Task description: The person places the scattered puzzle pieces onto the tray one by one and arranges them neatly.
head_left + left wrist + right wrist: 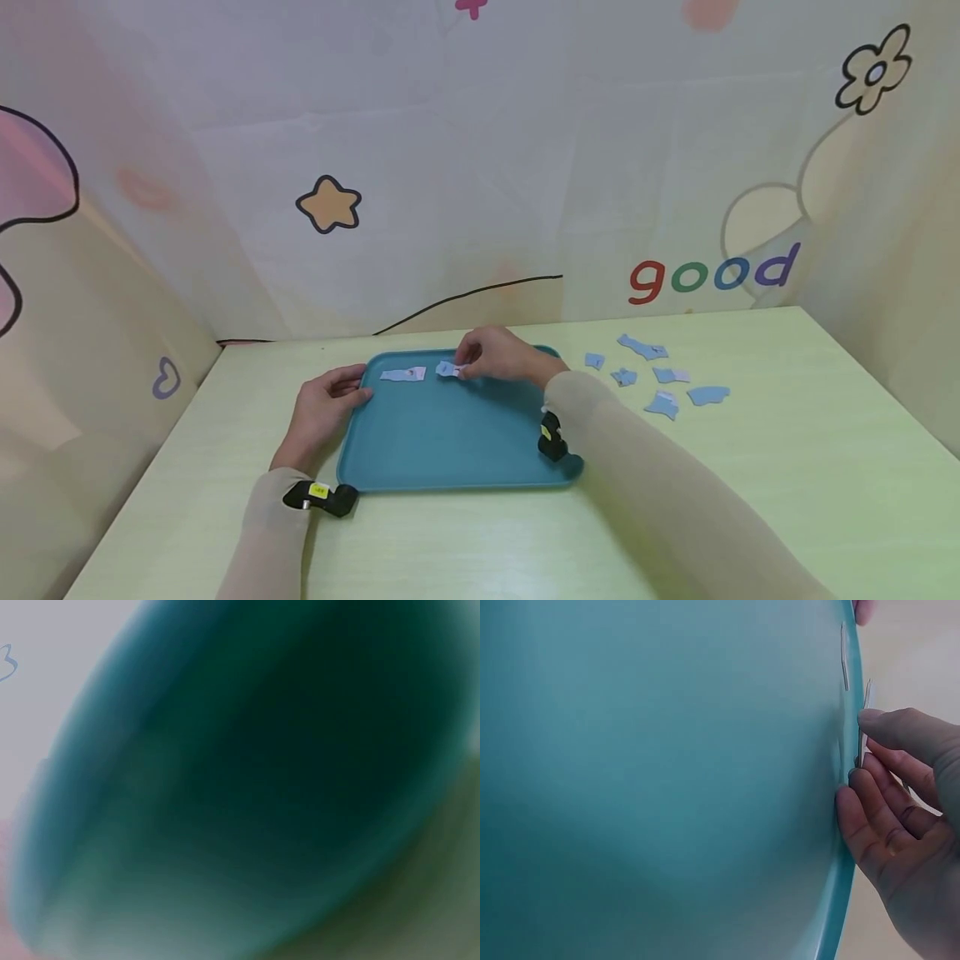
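My right hand (498,354) pinches a small blue, white-edged torn paper piece (447,369) between thumb and fingertips, over the far part of the teal tray (450,450). In the right wrist view that paper piece (865,724) stands nearly edge-on between thumb and fingers. Left of it, another torn paper strip (403,374) lies flat in the tray. My left hand (322,408) holds the tray's left rim near the far corner, thumb on the edge. The left wrist view is filled by the blurred tray (300,772), and the hand does not show there.
On the table (795,500) right of the tray lie several loose blue paper pieces, among them a long one (642,347), a small square one (594,361) and a wavy one (708,395). A printed cloth backdrop (480,192) rises behind the table.
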`<state>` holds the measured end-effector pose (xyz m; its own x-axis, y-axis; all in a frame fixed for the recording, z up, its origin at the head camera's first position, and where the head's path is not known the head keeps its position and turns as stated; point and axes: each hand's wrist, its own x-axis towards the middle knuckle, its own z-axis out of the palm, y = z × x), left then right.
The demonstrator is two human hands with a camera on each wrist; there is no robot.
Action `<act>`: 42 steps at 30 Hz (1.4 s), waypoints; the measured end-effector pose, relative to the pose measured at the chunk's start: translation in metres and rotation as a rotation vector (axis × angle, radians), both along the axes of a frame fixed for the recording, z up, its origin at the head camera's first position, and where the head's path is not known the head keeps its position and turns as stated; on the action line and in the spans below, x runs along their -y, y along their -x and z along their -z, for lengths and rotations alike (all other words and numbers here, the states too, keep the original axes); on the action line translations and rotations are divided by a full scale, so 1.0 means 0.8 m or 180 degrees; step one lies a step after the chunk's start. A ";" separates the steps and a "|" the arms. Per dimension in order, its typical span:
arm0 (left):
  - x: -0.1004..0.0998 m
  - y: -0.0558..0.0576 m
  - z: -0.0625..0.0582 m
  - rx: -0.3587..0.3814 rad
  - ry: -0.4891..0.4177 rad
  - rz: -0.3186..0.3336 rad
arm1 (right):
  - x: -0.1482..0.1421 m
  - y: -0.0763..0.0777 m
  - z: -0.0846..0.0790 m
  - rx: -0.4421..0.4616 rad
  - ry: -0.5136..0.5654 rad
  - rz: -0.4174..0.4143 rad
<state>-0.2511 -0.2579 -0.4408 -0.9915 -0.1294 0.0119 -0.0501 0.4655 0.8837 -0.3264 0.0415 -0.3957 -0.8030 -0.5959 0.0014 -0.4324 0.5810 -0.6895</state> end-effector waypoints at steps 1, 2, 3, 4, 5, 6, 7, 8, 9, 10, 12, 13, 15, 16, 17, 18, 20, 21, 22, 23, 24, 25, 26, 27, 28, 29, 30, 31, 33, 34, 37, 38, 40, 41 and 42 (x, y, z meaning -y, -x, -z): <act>0.000 0.000 0.000 0.0004 -0.0003 -0.0003 | 0.001 0.000 0.001 -0.0011 -0.0016 -0.0003; 0.001 0.000 0.000 0.0004 0.0002 -0.0006 | 0.002 0.000 0.001 -0.0014 -0.0028 0.0001; 0.001 0.000 0.001 0.0003 0.0006 -0.0007 | 0.002 0.001 0.002 -0.0017 -0.0044 0.0003; 0.001 0.000 0.001 0.0003 0.0012 -0.0007 | 0.003 0.001 0.003 -0.0026 -0.0061 0.0005; 0.002 0.000 0.001 0.0005 0.0006 -0.0007 | 0.003 0.001 0.003 -0.0031 -0.0078 0.0009; 0.002 0.000 0.001 0.0007 -0.0002 -0.0005 | 0.003 0.002 0.005 -0.0040 -0.0096 0.0011; 0.002 0.000 0.001 0.0008 -0.0003 0.0002 | 0.003 0.002 0.005 -0.0044 -0.0108 0.0014; 0.002 0.000 0.001 0.0008 0.0006 0.0007 | 0.003 0.002 0.006 -0.0041 -0.0111 0.0017; 0.002 0.000 0.001 0.0010 0.0011 0.0012 | 0.003 0.002 0.007 -0.0045 -0.0119 0.0015; 0.002 0.000 0.001 0.0008 0.0011 0.0015 | 0.003 0.002 0.007 -0.0048 -0.0117 0.0014; 0.002 0.001 0.001 0.0000 0.0020 0.0017 | 0.004 0.002 0.007 -0.0056 -0.0106 0.0015; 0.002 0.001 0.001 -0.0004 0.0024 0.0017 | 0.004 0.001 0.007 -0.0054 -0.0098 0.0014; 0.002 0.001 0.001 -0.0010 0.0030 0.0015 | 0.005 0.002 0.008 -0.0069 -0.0094 0.0009; 0.002 0.001 0.001 -0.0015 0.0035 0.0014 | 0.005 0.002 0.008 -0.0075 -0.0094 0.0009; 0.002 0.002 0.001 -0.0018 0.0045 0.0019 | 0.006 0.002 0.008 -0.0081 -0.0097 0.0009; 0.002 0.002 0.001 -0.0021 0.0052 0.0020 | 0.006 0.002 0.008 -0.0087 -0.0101 0.0006; 0.002 0.002 0.001 -0.0031 0.0057 0.0025 | 0.007 0.001 0.008 -0.0100 -0.0118 -0.0001; 0.002 0.002 0.001 -0.0035 0.0053 0.0026 | 0.007 0.001 0.008 -0.0103 -0.0122 0.0000; 0.003 0.003 0.001 -0.0039 0.0050 0.0026 | 0.008 0.001 0.008 -0.0102 -0.0128 0.0001; 0.002 0.003 0.001 -0.0051 0.0054 0.0033 | 0.008 0.000 0.007 -0.0099 -0.0129 0.0003; 0.002 0.003 0.001 -0.0050 0.0044 0.0030 | 0.009 0.000 0.007 -0.0097 -0.0135 0.0008; 0.002 0.003 0.001 -0.0047 0.0040 0.0031 | 0.009 0.000 0.007 -0.0092 -0.0141 0.0013; 0.002 0.002 0.001 -0.0045 0.0038 0.0030 | 0.010 0.000 0.006 -0.0085 -0.0142 0.0016; 0.002 0.002 0.001 -0.0042 0.0038 0.0030 | 0.010 0.000 0.006 -0.0080 -0.0148 0.0018; 0.002 0.002 0.001 -0.0040 0.0038 0.0030 | 0.010 0.000 0.006 -0.0081 -0.0157 0.0014; 0.002 0.002 0.001 -0.0040 0.0050 0.0031 | 0.010 0.001 0.005 -0.0086 -0.0167 0.0008; 0.003 0.002 0.001 -0.0039 0.0063 0.0031 | 0.010 0.002 0.005 -0.0088 -0.0178 0.0003; 0.003 0.002 0.001 -0.0049 0.0087 0.0035 | 0.009 0.002 0.005 -0.0090 -0.0190 -0.0004; 0.003 0.002 0.001 -0.0069 0.0131 0.0050 | 0.008 0.002 0.004 -0.0079 -0.0203 -0.0013; 0.003 0.002 0.002 -0.0084 0.0158 0.0061 | 0.007 0.002 0.004 -0.0077 -0.0208 -0.0018; 0.004 0.003 0.003 -0.0110 0.0190 0.0075 | 0.004 -0.001 0.002 -0.0078 -0.0205 -0.0023; 0.005 0.003 0.003 -0.0113 0.0190 0.0078 | 0.003 -0.002 0.000 -0.0078 -0.0196 -0.0028; 0.005 0.003 0.003 -0.0124 0.0186 0.0079 | 0.001 -0.006 -0.003 -0.0102 -0.0180 -0.0039; 0.005 0.003 0.003 -0.0127 0.0189 0.0079 | 0.000 -0.009 -0.006 -0.0113 -0.0166 -0.0048; 0.005 0.002 0.002 -0.0138 0.0197 0.0083 | -0.001 -0.011 -0.009 -0.0125 -0.0152 -0.0056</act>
<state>-0.2529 -0.2620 -0.4425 -0.9929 -0.1012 0.0620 0.0003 0.5199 0.8542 -0.3174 0.0422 -0.3883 -0.7923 -0.6101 0.0039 -0.4691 0.6049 -0.6434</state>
